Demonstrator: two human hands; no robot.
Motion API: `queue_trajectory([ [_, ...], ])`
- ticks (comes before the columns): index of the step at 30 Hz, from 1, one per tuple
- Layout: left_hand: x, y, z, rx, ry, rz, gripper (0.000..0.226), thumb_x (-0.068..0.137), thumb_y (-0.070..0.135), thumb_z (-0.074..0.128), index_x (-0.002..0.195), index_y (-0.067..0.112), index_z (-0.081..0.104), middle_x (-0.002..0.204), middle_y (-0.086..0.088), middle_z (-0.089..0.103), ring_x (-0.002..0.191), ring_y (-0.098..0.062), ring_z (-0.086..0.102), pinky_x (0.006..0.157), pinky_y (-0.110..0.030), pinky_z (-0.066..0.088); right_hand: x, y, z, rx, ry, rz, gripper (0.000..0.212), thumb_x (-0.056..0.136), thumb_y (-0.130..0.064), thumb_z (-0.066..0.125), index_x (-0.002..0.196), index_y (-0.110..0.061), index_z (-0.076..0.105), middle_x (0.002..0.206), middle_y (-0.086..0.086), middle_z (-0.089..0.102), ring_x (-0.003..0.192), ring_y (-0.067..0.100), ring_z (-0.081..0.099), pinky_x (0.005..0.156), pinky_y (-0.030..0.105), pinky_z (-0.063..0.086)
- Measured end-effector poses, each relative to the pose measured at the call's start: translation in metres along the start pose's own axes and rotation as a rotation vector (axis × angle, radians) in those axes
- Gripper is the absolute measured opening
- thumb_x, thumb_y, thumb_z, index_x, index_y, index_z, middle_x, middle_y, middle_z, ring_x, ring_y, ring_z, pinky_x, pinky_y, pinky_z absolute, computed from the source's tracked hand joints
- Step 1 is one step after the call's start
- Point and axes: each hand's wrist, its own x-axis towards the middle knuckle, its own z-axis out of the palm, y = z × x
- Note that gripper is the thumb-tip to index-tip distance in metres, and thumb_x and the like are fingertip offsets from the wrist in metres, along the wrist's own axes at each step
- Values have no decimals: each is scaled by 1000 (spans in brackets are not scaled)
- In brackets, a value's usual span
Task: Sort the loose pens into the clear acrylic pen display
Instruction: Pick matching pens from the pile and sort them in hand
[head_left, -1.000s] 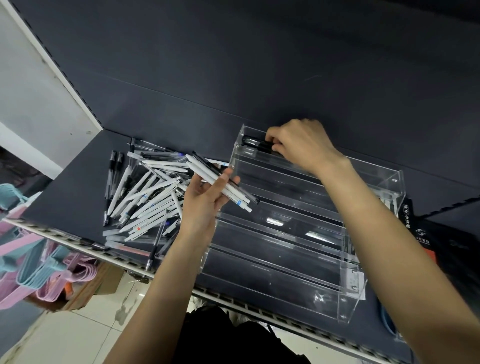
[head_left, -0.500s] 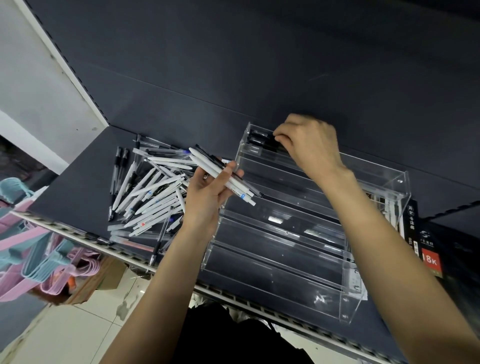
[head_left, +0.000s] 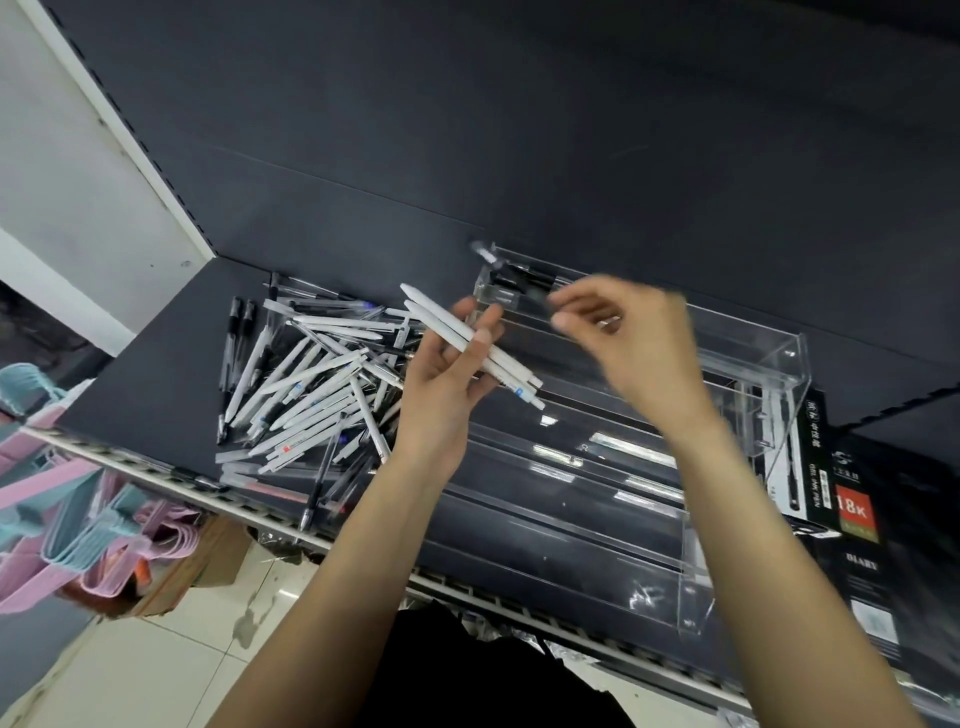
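A heap of loose white and black pens (head_left: 306, 384) lies on the dark shelf, left of the clear acrylic pen display (head_left: 737, 364). My left hand (head_left: 441, 384) grips a small bunch of white pens (head_left: 467, 338), angled up-left over the display's left edge. Blurred by motion, my right hand (head_left: 628, 343) hovers above the display's upper tiers with fingers loosely curled; nothing shows in it. Black pens (head_left: 524, 280) lie in the display's top tier.
A black boxed pen pack with an "18K" label (head_left: 831, 488) stands right of the display. Pink and blue hangers (head_left: 67, 514) sit in a box below the shelf's front rail (head_left: 171, 473). The shelf's back panel (head_left: 519, 130) rises behind everything.
My right hand has let go of the black pen in the top tier and pulled back toward me and right. My left hand has raised its bunch of white pens slightly.
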Motion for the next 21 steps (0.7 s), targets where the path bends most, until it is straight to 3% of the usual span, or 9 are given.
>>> queue_trajectory([
  [2, 2, -1, -3, 22, 37, -10, 28, 93, 8, 55, 116, 23, 58, 115, 2, 66, 110, -14, 62, 86, -30, 54, 9, 15, -15, -232, 100, -40, 11, 83, -25, 70, 93, -26, 73, 85, -11, 70, 71, 5, 62, 70, 24, 50],
  [4, 3, -2, -7, 48, 65, -17, 26, 93, 8, 56, 113, 24, 59, 106, 2, 63, 100, -12, 62, 76, -23, 54, 18, 29, -23, -347, 86, -50, 11, 84, -26, 69, 93, -24, 73, 91, -7, 70, 77, 13, 64, 71, 28, 50],
  [8, 3, -3, -10, 46, 78, -31, 23, 94, 5, 53, 111, 20, 59, 96, 2, 62, 85, -7, 62, 68, -18, 53, 34, 40, -16, -466, 6, -100, 11, 85, -24, 68, 94, -21, 73, 93, -4, 69, 83, 20, 64, 68, 26, 41],
  [14, 3, -4, -11, 59, 77, -47, 21, 94, 6, 54, 107, 21, 60, 99, 1, 62, 86, -9, 62, 70, -20, 54, 52, 39, 0, -710, -55, -175, 11, 88, -26, 62, 94, -19, 68, 95, -1, 67, 92, 24, 60, 64, 28, 35],
  [21, 4, -1, -13, 45, 96, -58, 22, 93, 8, 55, 111, 20, 60, 106, -4, 60, 90, -8, 63, 72, -21, 54, 57, 38, 5, -716, -111, -174, 16, 86, -31, 65, 94, -17, 66, 94, 1, 65, 84, 29, 62, 64, 28, 38],
])
